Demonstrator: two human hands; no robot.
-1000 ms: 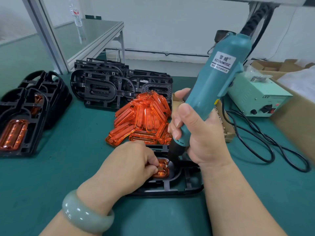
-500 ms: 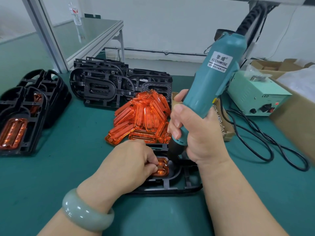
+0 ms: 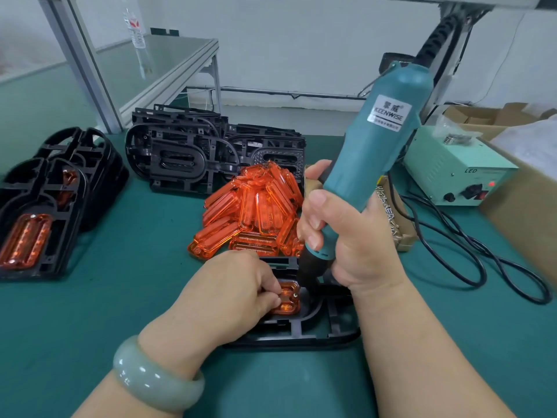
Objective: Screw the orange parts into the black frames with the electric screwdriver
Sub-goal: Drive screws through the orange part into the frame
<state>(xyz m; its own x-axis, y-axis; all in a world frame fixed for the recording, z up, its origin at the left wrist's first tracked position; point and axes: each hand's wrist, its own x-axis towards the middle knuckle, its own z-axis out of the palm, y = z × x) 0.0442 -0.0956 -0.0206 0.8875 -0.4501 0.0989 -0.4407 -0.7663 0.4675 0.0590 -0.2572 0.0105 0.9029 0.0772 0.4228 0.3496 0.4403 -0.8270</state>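
Observation:
A black frame (image 3: 325, 331) lies on the green mat in front of me with an orange part (image 3: 288, 298) seated in it. My left hand (image 3: 229, 297) rests on the frame, its curled fingers pinching the left edge of that orange part. My right hand (image 3: 349, 236) grips the teal electric screwdriver (image 3: 373, 152), tilted to the right, with its black nose (image 3: 310, 271) down at the part's upper right corner. The bit tip is hidden. A small screw head shows on the part's right edge.
A heap of loose orange parts (image 3: 253, 212) lies just beyond the frame. Empty black frames (image 3: 187, 155) are stacked behind it, frames with orange parts fitted (image 3: 39, 212) at the left. A power box (image 3: 461, 173), cables (image 3: 470, 254) and cardboard boxes (image 3: 494, 116) stand at the right.
The screwdriver has tipped a little more upright and shifted slightly left while its nose stays at the part. My left hand keeps its hold.

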